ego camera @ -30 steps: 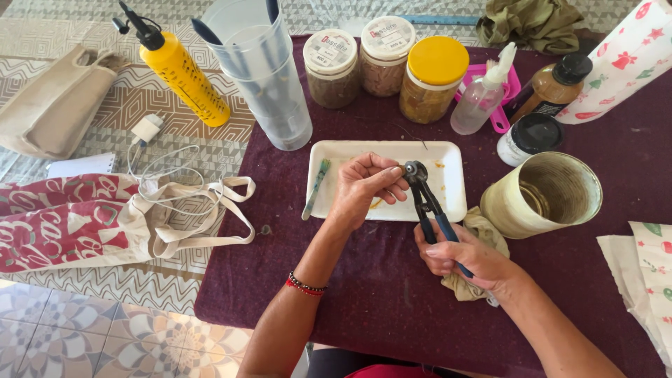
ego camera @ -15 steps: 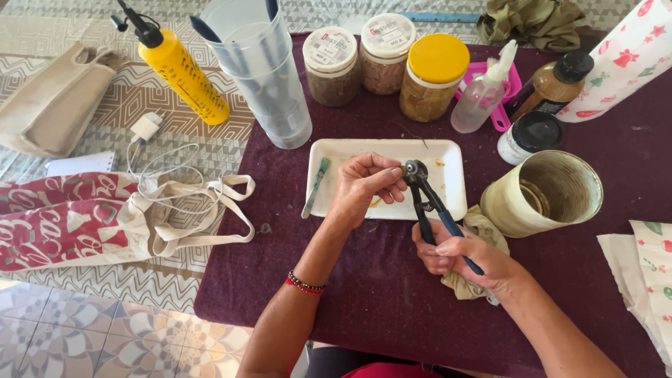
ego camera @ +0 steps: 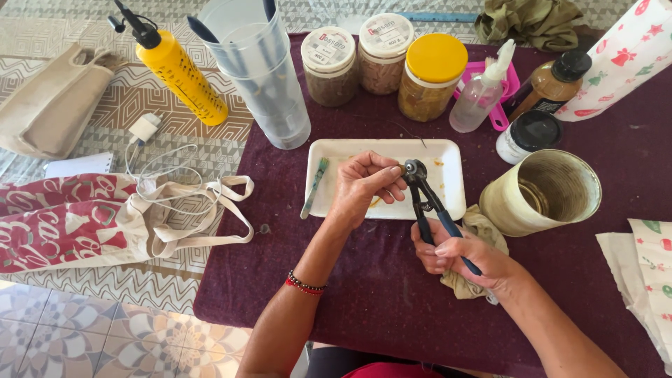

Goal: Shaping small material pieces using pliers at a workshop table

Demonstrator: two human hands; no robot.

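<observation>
My right hand (ego camera: pixel 462 257) grips the blue handles of a pair of nippers (ego camera: pixel 427 203), jaws up, over the near edge of a white tray (ego camera: pixel 448 157). My left hand (ego camera: pixel 364 189) pinches something small right at the jaws (ego camera: pixel 414 170); the piece itself is too small to make out. A green-handled brush (ego camera: pixel 316 185) lies on the tray's left edge. Under my right hand sits a crumpled beige rag (ego camera: pixel 483 231).
Open tin can (ego camera: pixel 546 192) lies on its side right of the tray. Behind: several jars (ego camera: pixel 430 77), spray bottle (ego camera: pixel 483 91), brown bottle (ego camera: pixel 553 84), clear cup (ego camera: pixel 262 77), yellow bottle (ego camera: pixel 178 70). Red-and-white tote bag (ego camera: pixel 77 220) and charger (ego camera: pixel 145 129) lie left. Patterned paper (ego camera: pixel 651 259) lies right.
Barely anything: my right hand slid slightly lower on the nipper handles; the left hand and jaws stay in place over the tray.
</observation>
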